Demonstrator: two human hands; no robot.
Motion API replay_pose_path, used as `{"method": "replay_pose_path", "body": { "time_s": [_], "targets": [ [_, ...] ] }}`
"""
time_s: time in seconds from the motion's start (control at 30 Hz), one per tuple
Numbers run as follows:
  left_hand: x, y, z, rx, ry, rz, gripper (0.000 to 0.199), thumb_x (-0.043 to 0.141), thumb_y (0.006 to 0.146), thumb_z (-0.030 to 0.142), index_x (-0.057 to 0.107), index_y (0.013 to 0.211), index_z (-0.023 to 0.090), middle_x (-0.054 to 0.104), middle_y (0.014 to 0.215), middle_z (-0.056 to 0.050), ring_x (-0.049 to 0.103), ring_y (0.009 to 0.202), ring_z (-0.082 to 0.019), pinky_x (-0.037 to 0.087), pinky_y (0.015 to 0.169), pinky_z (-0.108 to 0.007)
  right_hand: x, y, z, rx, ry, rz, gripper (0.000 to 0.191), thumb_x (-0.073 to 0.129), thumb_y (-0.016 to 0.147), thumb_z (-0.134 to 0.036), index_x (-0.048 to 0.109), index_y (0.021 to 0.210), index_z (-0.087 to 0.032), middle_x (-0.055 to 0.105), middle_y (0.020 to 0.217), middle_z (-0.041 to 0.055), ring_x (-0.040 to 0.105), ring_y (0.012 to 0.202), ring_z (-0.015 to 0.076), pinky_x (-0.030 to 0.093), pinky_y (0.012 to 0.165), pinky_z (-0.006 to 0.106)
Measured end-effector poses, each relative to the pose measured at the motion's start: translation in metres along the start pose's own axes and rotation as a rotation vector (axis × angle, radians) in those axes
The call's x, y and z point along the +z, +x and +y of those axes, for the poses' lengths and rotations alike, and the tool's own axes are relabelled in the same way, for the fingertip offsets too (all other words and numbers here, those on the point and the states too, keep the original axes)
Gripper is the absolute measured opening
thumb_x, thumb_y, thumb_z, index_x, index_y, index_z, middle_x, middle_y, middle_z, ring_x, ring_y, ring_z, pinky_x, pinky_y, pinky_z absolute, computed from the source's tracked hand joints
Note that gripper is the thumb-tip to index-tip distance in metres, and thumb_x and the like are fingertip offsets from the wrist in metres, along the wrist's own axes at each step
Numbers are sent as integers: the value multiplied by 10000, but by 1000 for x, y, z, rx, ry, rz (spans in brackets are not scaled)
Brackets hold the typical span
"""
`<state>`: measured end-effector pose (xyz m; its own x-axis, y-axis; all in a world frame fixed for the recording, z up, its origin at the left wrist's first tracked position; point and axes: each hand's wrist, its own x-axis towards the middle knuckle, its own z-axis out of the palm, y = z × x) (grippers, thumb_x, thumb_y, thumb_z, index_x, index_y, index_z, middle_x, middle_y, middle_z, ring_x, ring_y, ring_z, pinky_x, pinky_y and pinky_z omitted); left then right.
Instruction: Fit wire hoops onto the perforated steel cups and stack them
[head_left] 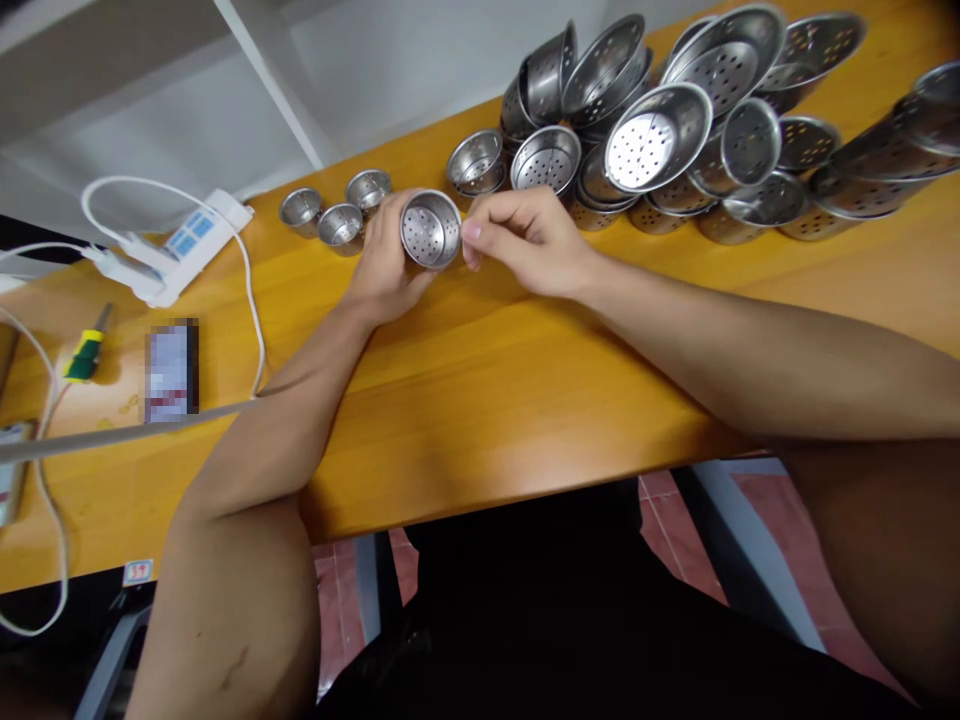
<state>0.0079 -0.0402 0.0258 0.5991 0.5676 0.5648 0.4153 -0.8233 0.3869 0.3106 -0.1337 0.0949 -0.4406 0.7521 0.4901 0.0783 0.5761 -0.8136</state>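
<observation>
A round perforated stainless steel cup point(431, 230) is tilted toward me, its holed bottom and inner wall in sight. My left hand point(381, 262) is wrapped around the cup's left side, with fingers behind it and the thumb below. At the cup's right rim, my right hand point(534, 242) has thumb and fingers pinched together. Whether they grip the rim or something small cannot be made out. Just beyond my left hand stand three small metal cups point(341, 228). Behind my right hand, two short perforated cups point(545, 160) sit at the edge of a larger pile.
Several perforated metal cups point(658, 138) are heaped and nested along the back right of the wooden table point(465, 420). On the left lie a white power strip point(196, 240) with cables, a phone point(169, 370) and a green-yellow screwdriver point(86, 352). A grey partition wall point(375, 70) borders the back.
</observation>
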Motion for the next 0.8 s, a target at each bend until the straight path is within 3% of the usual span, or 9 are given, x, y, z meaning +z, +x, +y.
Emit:
{"method": "replay_pose_path", "body": {
  "time_s": [0.13, 0.23, 0.37, 0.47, 0.6, 0.7, 0.8],
  "targets": [
    [-1, -1, -18, -98, -26, 80, 1154, 806, 1008, 1105, 472, 1832, 370, 659, 1822, -198, 638, 1785, -524, 478, 1586, -780, 6, -8, -2, -239, -87, -74, 603, 795, 1307, -784, 748, 1028, -251, 768, 1060, 73, 710, 952, 250, 610, 885, 400],
    [-3, -2, -28, -134, -21, 131, 1172, 850, 974, 1105, 491, 1812, 368, 665, 1818, -196, 607, 1822, -530, 447, 1618, -776, 9, -14, -3, -317, -169, -194, 453, 758, 1341, -563, 728, 1033, -233, 738, 1056, 53, 695, 936, 221, 550, 872, 369],
    [-7, -4, -26, -128, 31, 173, 1056, 806, 1069, 976, 434, 1858, 381, 626, 1871, -198, 614, 1820, -508, 432, 1634, -768, 2, -15, -7, -207, -384, -473, 307, 801, 1248, -400, 731, 1007, -223, 765, 1036, 39, 650, 854, 194, 430, 796, 341],
    [-10, -5, -14, -140, 46, 154, 1027, 794, 1117, 804, 328, 1927, 378, 573, 1934, -211, 583, 1853, -495, 425, 1640, -760, -8, -11, -10, -67, -558, -617, 309, 845, 1194, -357, 692, 957, -231, 794, 1021, 31, 613, 803, 187, 355, 750, 348],
    [-16, -2, 8, -115, 50, 98, 954, 833, 1073, 752, 416, 1843, 373, 645, 1819, -198, 654, 1754, -495, 516, 1567, -790, -25, -6, -3, 38, -720, -605, 344, 867, 1178, -399, 692, 928, -241, 799, 979, 34, 582, 754, 195, 332, 718, 369],
    [-22, 3, 23, -73, 83, 72, 906, 836, 1046, 843, 496, 1751, 387, 673, 1735, -163, 667, 1706, -484, 566, 1508, -805, -37, -4, 11, 103, -805, -561, 355, 865, 1182, -443, 731, 917, -248, 779, 912, 41, 549, 699, 208, 321, 689, 396],
    [-25, 8, 40, 81, -37, 66, 874, 738, 1077, 954, 522, 1724, 408, 698, 1628, -134, 731, 1583, -446, 650, 1402, -794, -44, -4, 27, 126, -855, -473, 296, 878, 1160, -402, 780, 925, -250, 802, 919, 72, 604, 722, 246, 366, 717, 422]
  ]
}}
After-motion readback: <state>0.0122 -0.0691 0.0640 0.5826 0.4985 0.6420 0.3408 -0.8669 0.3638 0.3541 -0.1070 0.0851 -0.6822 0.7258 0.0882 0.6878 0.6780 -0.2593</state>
